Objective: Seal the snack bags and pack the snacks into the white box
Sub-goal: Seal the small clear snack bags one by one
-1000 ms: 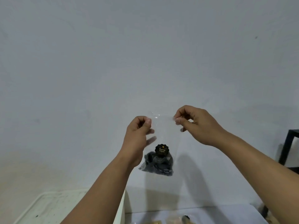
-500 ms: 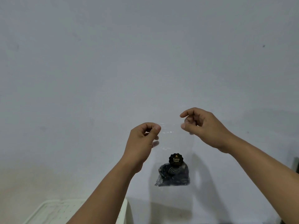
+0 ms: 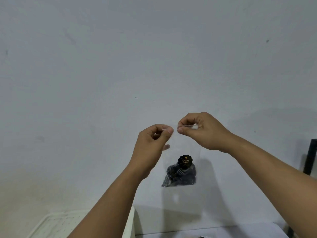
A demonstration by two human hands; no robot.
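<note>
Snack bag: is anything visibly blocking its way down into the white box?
Nothing visible does. The snack bag hangs in the air, pinched at its top by the left hand and right hand. The white box sits below-left, partly hidden by the left forearm.

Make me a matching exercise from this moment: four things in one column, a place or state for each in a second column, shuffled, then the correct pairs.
Things
1. left hand
2. right hand
3. snack bag
4. white box

Places or states
A. low at the left, under the left forearm
B. hangs in the air, dark snacks at its bottom
C. pinches the bag's top at its left end
D. pinches the bag's top strip at its right part

Pairs: 1-C, 2-D, 3-B, 4-A
</note>
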